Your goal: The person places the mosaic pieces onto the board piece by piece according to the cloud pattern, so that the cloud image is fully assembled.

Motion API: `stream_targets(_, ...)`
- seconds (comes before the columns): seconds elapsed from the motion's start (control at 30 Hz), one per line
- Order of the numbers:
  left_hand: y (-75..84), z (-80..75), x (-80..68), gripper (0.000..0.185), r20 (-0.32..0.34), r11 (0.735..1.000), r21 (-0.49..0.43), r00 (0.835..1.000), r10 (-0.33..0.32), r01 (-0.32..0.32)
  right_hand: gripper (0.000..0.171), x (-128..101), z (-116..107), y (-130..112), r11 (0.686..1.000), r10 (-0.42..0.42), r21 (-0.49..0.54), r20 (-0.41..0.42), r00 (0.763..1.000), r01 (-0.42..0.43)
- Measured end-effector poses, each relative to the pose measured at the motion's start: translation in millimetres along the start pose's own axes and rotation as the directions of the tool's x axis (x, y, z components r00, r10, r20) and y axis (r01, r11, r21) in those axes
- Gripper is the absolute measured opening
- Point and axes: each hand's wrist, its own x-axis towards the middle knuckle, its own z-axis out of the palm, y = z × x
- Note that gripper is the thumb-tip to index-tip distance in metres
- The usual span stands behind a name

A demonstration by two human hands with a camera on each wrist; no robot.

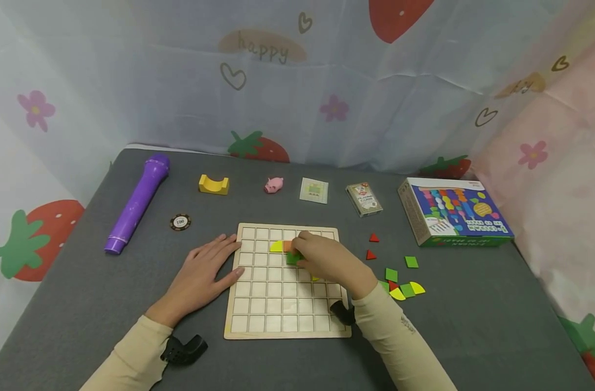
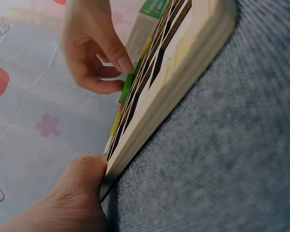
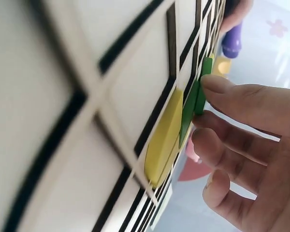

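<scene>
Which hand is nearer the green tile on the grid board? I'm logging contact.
Right. The right hand pinches the green tile; the left hand rests at the board's left edge.

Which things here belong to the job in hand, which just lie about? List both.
In the job: wooden grid board, green piece pinched by right hand, yellow piece, loose pieces, left hand on the board edge.
Lying about: purple microphone, poker chip, pig, card deck.
</scene>
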Motion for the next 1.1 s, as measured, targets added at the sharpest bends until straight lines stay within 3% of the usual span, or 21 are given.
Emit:
stream_targets(0.23, 1.3, -0.5, 0.3, 0.063, -0.005, 1.000, 0.001, 1.000, 0.006, -0.006, 0.016, 5, 1, -7, 1.000, 0.004, -0.011, 0.039, 0.999, -0.003)
stream_targets(0.8, 0.7, 0.3, 0.3, 0.063, -0.005, 1.000, 0.002, 1.000, 0.005, -0.005, 0.016, 5, 0, -7, 0.999, -0.003, -0.043, 0.022, 1.000, 0.004)
stream_targets(0.93, 0.4, 0.4, 0.2, 0.063, -0.009, 1.000, 0.005, 1.000, 0.005, -0.005, 0.021, -3, -7, -3, 1.000, 0.006, -0.014, 0.002, 1.000, -0.006)
stream_targets(1.1, 0.9, -0.1, 0.2, 0.062, -0.013, 1.000, 0.008, 1.000, 0.005, -0.005, 0.024, -28, -24, 16, 0.999, 0.028, 0.033, -0.091, 0.995, -0.025)
